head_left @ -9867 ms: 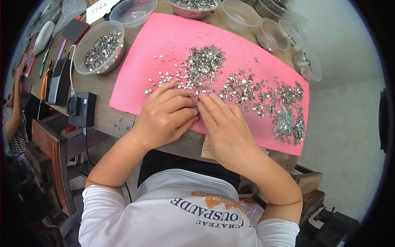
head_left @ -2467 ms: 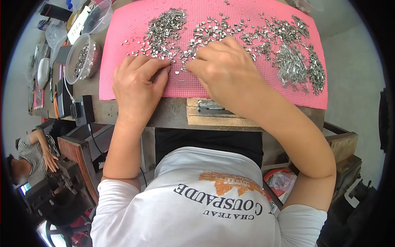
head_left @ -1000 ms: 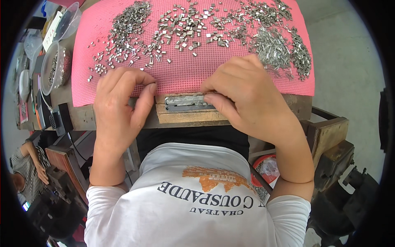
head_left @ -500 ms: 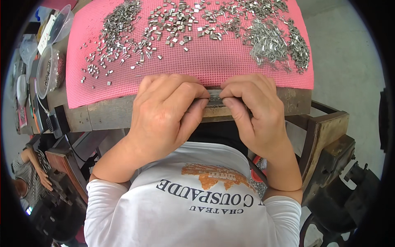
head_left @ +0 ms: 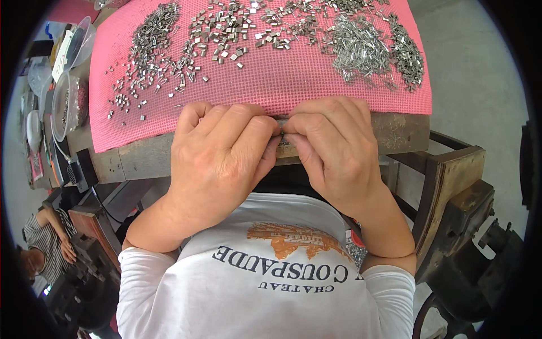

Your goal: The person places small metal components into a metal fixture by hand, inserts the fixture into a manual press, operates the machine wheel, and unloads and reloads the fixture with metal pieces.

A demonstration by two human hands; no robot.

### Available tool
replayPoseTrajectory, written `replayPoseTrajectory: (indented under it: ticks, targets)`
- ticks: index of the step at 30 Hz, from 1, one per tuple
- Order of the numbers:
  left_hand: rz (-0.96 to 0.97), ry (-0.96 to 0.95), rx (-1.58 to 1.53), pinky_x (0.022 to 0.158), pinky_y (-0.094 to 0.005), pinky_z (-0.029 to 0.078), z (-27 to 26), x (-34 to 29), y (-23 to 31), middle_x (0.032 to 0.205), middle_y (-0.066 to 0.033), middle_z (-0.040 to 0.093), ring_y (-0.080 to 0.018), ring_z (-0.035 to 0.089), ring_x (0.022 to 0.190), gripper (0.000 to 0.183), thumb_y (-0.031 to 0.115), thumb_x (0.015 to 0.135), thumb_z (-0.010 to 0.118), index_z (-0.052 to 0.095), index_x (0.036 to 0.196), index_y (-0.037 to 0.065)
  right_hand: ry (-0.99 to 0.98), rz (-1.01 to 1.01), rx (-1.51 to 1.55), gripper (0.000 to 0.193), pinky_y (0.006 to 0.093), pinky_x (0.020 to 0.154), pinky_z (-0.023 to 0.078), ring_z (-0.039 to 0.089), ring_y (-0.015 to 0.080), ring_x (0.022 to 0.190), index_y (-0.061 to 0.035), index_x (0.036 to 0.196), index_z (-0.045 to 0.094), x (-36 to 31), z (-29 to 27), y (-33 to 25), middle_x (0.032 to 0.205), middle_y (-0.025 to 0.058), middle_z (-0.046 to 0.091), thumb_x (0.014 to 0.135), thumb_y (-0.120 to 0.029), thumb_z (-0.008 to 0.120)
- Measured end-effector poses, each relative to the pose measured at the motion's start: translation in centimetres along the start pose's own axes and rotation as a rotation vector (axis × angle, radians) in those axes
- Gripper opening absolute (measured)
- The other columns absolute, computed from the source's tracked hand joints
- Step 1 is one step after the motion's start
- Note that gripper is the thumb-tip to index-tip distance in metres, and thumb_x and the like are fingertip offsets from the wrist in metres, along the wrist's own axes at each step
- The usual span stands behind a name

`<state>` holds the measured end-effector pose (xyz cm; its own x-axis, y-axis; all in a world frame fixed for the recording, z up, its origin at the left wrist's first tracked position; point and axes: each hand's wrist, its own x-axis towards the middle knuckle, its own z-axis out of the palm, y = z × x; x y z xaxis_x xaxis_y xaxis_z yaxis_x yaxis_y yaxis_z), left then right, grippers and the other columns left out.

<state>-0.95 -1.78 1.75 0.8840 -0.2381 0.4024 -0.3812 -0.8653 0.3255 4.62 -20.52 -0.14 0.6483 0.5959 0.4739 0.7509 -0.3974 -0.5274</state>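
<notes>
My left hand (head_left: pixel 217 155) and my right hand (head_left: pixel 333 147) meet fingertip to fingertip at the table's front edge, pinching a small grey metal piece (head_left: pixel 282 129) between them; most of it is hidden by the fingers. Just beyond them lies a pink mesh mat (head_left: pixel 271 85). Small square metal parts (head_left: pixel 226 34) are scattered across the mat's middle and left. A heap of thin metal pins (head_left: pixel 358 48) lies at its right.
The wooden table edge (head_left: pixel 403 133) runs under the mat. Clear plastic bowls (head_left: pixel 65 101) holding metal bits stand at the far left. A dark metal stand (head_left: pixel 451 192) is at the right. Another person in a striped top (head_left: pixel 48 248) sits at lower left.
My hands have drawn back from the mat to the table's front edge and closed together on a small metal piece. The view has tilted down toward my body.
</notes>
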Motion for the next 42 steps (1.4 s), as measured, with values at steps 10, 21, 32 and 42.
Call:
replayPoseTrajectory:
  ticks: [10, 21, 32, 42]
  targets:
    - [-0.043, -0.031, -0.061, 0.072, -0.0347, 0.045, -0.4, 0.3, 0.1, 0.09, -0.0009, 0.071, -0.0198, 0.066, 0.077, 0.023, 0.006, 0.068, 0.083, 0.072, 0.088, 0.01, 0.057, -0.123, -0.075, 0.021, 0.039, 0.08, 0.044, 0.066, 0.0227, 0.085, -0.0026, 0.092, 0.073, -0.1, -0.5, 0.1, 0.097, 0.0053, 0.071, 0.071, -0.005, 0.077]
    - [-0.193, 0.101, -0.225, 0.069, -0.0376, 0.052, -1.5, -0.5, -3.9, 0.084, -0.0072, 0.075, -0.0258, 0.071, 0.077, 0.013, 0.014, 0.079, 0.083, 0.078, 0.09, 0.008, 0.177, 0.042, -0.074, 0.029, 0.0366, 0.083, 0.047, 0.068, 0.025, 0.085, -0.0024, 0.105, 0.076, -0.2, -2.7, 0.9, 0.098, 0.0097, 0.075, 0.077, 0.001, 0.078]
    - [-0.741, 0.099, 0.177, 0.066, -0.034, 0.053, -4.5, -1.9, -9.9, 0.077, -0.0089, 0.074, -0.021, 0.07, 0.067, 0.021, 0.025, 0.084, 0.083, 0.078, 0.089, 0.004, 0.145, 0.125, -0.24, 0.015, 0.0378, 0.088, 0.045, 0.067, 0.0239, 0.088, -0.007, 0.1, 0.074, 0.4, -3.8, 3.9, 0.094, 0.0047, 0.073, 0.085, -0.003, 0.076]
    - [-0.438, 0.119, 0.125, 0.068, -0.0363, 0.053, -4.0, -2.0, -7.9, 0.081, -0.0105, 0.071, -0.0249, 0.07, 0.074, 0.009, 0.006, 0.082, 0.075, 0.074, 0.091, 0.003, 0.065, 0.079, -0.361, 0.024, 0.0388, 0.09, 0.046, 0.067, 0.0255, 0.099, -0.0075, 0.109, 0.075, 0.6, -2.8, 4.2, 0.106, 0.006, 0.075, 0.087, 0.001, 0.071]
